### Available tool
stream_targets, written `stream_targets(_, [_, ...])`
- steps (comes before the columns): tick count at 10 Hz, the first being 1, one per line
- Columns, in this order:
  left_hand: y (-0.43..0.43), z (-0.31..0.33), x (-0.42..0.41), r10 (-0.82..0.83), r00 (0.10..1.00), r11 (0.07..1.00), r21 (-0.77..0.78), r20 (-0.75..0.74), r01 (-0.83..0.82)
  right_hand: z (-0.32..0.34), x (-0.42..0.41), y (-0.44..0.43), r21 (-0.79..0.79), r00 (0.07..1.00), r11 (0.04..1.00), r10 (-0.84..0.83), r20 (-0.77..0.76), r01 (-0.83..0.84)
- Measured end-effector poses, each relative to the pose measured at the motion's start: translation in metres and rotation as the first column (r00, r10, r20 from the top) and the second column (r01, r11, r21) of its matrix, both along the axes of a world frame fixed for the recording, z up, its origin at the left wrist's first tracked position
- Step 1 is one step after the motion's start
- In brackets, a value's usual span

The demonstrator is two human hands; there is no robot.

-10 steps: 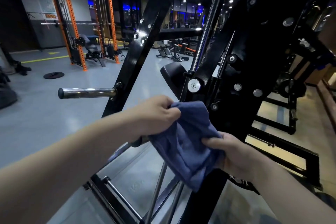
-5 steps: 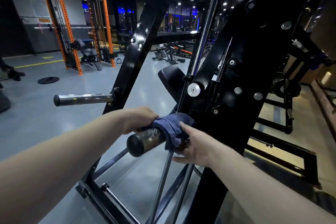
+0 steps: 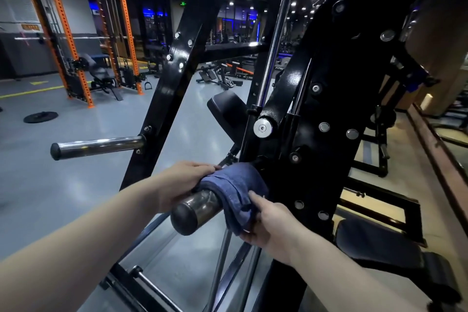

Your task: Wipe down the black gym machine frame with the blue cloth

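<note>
The blue cloth (image 3: 236, 191) is draped over a chrome weight peg (image 3: 195, 210) that sticks out toward me from the black gym machine frame (image 3: 319, 139). My left hand (image 3: 181, 183) lies over the peg from the left and holds the cloth's upper edge. From the right, my right hand (image 3: 266, 220) pinches the cloth's hanging lower end, thumb on top and fingers underneath. The peg's dark end cap is bare. The cloth sits where the peg meets the frame.
A second chrome peg (image 3: 97, 145) juts left from a slanted black beam (image 3: 174, 78). A black pad (image 3: 229, 111) sits behind the frame. Orange racks (image 3: 65, 40) and a weight plate (image 3: 40, 117) stand on the grey floor at the left. A bench pad (image 3: 390, 248) lies lower right.
One second ago both hands held the cloth spread in the air. They then laid it over the near peg, and since half a second ago the cloth has been wrapped closer to the frame.
</note>
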State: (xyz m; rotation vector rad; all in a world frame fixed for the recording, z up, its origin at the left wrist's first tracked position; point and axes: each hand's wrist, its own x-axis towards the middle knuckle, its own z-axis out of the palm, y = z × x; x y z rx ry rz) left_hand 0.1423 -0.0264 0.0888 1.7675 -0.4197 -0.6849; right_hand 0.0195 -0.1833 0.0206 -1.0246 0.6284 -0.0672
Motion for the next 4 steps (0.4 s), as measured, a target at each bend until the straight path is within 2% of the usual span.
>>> stream_targets(2, [0.006, -0.006, 0.017, -0.007, 1.000, 1.000, -0.027, -0.028, 0.006, 0.017, 0.011, 0.011, -0.049, 0.999, 0.997, -0.051, 0.004, 0.051])
stream_targets(3, [0.006, -0.016, 0.011, -0.046, 0.998, 0.998, -0.047, -0.042, 0.044, 0.008, 0.004, 0.012, -0.063, 0.994, 0.997, -0.057, -0.094, 0.051])
stream_targets(4, [0.014, -0.029, 0.004, 0.006, 0.994, 0.994, -0.109, -0.112, -0.018, -0.002, -0.013, 0.014, -0.045, 0.989, 0.999, 0.023, -0.147, -0.029])
